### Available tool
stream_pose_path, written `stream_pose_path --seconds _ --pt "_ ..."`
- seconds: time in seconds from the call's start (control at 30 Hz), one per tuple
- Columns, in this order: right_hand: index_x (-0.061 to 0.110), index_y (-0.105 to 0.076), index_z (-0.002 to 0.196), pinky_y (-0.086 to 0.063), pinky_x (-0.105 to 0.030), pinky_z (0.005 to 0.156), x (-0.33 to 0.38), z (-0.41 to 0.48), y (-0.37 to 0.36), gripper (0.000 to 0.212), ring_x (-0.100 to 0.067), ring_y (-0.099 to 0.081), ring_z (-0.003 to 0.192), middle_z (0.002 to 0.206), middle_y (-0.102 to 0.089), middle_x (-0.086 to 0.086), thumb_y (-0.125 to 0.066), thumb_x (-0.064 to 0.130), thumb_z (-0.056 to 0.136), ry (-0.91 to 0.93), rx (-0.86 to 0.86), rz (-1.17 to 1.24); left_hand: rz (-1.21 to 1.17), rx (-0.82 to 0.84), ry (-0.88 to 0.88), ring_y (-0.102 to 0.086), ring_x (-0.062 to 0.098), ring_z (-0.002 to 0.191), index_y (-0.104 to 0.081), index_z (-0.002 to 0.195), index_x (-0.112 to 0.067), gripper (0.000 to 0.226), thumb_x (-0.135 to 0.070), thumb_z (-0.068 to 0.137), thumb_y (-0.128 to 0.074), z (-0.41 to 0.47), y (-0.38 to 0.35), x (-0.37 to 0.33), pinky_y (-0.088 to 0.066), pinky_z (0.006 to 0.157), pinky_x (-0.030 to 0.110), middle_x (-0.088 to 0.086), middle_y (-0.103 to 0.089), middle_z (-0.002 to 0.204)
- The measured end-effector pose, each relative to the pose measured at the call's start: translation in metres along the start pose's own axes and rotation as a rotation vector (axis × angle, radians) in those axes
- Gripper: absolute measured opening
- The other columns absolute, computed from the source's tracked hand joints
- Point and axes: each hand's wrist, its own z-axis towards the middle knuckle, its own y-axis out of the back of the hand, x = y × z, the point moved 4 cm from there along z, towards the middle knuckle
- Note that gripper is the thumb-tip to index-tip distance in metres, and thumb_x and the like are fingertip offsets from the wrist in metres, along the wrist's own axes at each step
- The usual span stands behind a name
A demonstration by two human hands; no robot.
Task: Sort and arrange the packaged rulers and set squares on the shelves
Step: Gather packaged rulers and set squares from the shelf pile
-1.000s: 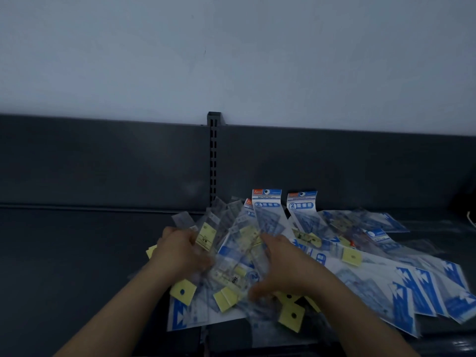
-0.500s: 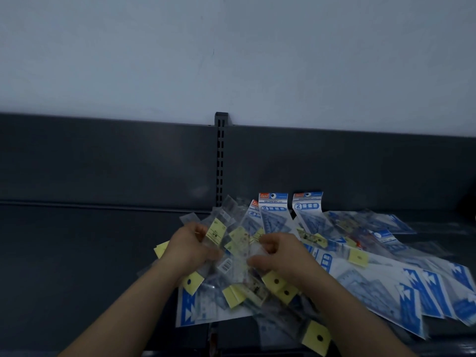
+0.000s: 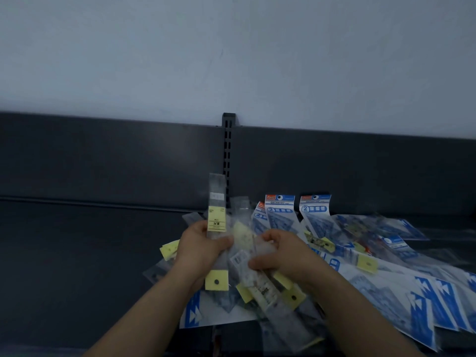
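Ruler sleeves [image 3: 217, 191] in left hand [image 3: 199, 253] and right hand [image 3: 286, 256] grips: clear plastic film, glossy, crinkled. Yellow tags [image 3: 222, 275] below grip: matt paper. Set square packs [image 3: 279, 217] right of grip: shiny film, printed card. Shelf [image 3: 77, 266] beneath: dark matt metal.

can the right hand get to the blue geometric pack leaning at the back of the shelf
Probably, though not right away. The GEOMETRIC pack leans just beyond the right hand with nothing standing between them, but that hand is gripping clear ruler packs and would likely need to drop them first.
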Motion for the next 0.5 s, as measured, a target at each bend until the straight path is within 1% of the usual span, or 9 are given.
stream_pose_path --seconds 0.03,0.1,0.2,0.27,0.3,0.37,0.43,0.5 --pt "0.017 -0.061 0.098 -0.055 -0.029 0.063 0.001 0.001 0.001 0.037 -0.017 -0.066 0.071 0.089 -0.069 -0.005 -0.083 0.008 0.070 -0.002 -0.004 0.037 0.020 0.008 -0.012 -0.070 0.026 0.084 -0.064 0.096 -0.013 0.019 -0.005 0.081 -0.073 0.000 -0.001 -0.001 -0.058 0.078 0.044 0.007 -0.072 0.093" --pt "0.012 -0.063 0.100 -0.057 -0.032 0.065 0.001 0.005 0.006 0.038 -0.020 -0.068 0.072 0.090 -0.070 -0.008 -0.083 0.005 0.069 -0.008 -0.039 0.109 0.070 0.032 -0.028 -0.068 0.022 0.083 -0.063 0.099 -0.013 0.016 -0.006 0.086 -0.067 -0.001 0.001 -0.002 -0.057 0.073 0.038 0.006 -0.071 0.092" --pt "0.009 -0.063 0.100 -0.055 -0.032 0.063 0.005 0.009 0.010 0.034 -0.021 -0.068 0.070 0.090 -0.071 -0.009 -0.081 0.002 0.071 0.001 -0.063 0.197 0.105 0.044 -0.059 -0.068 0.019 0.080 -0.060 0.102 -0.012 0.017 -0.002 0.088 -0.059 -0.004 0.008 -0.004 -0.058 0.070 0.036 0.007 -0.071 0.090" --pt "0.010 -0.063 0.097 -0.055 -0.030 0.061 0.009 0.009 0.008 0.030 -0.019 -0.068 0.068 0.089 -0.071 -0.007 -0.079 0.002 0.073 0.011 -0.068 0.227 0.046 0.072 -0.053 -0.069 0.017 0.071 -0.058 0.104 -0.008 0.018 0.003 0.089 -0.057 -0.007 0.012 -0.006 -0.057 0.058 0.028 0.012 -0.071 0.088" --pt "0.009 -0.063 0.096 -0.055 -0.029 0.059 0.011 0.008 0.006 0.028 -0.019 -0.067 0.068 0.089 -0.070 -0.007 -0.078 0.001 0.073 0.016 -0.071 0.243 0.011 0.076 -0.043 -0.069 0.017 0.069 -0.058 0.105 -0.006 0.019 0.005 0.089 -0.056 -0.009 0.014 -0.007 -0.056 0.055 0.025 0.014 -0.070 0.090" --pt "0.008 -0.062 0.096 -0.055 -0.028 0.057 0.017 0.007 0.000 0.027 -0.018 -0.067 0.067 0.089 -0.070 -0.008 -0.076 -0.001 0.075 0.025 -0.077 0.280 -0.017 0.056 -0.044 -0.070 0.019 0.072 -0.058 0.106 -0.006 0.020 0.005 0.088 -0.059 -0.010 0.019 -0.010 -0.058 0.057 0.028 0.016 -0.071 0.092" --pt "0.007 -0.061 0.097 -0.054 -0.027 0.056 0.023 0.006 -0.007 0.027 -0.018 -0.067 0.067 0.090 -0.069 -0.009 -0.075 -0.003 0.076 0.036 -0.077 0.307 0.004 0.018 -0.075 -0.069 0.017 0.072 -0.060 0.101 -0.008 0.018 0.003 0.088 -0.060 -0.012 0.028 -0.016 -0.057 0.056 0.026 0.012 -0.072 0.091" --pt "0.008 -0.061 0.096 -0.056 -0.028 0.059 0.032 0.005 -0.015 0.025 -0.017 -0.066 0.069 0.090 -0.069 -0.009 -0.074 -0.003 0.077 0.057 -0.085 0.302 0.043 -0.025 -0.115 -0.068 0.016 0.077 -0.061 0.097 -0.014 0.016 -0.002 0.087 -0.061 -0.011 0.039 -0.023 -0.055 0.058 0.028 0.007 -0.071 0.091"
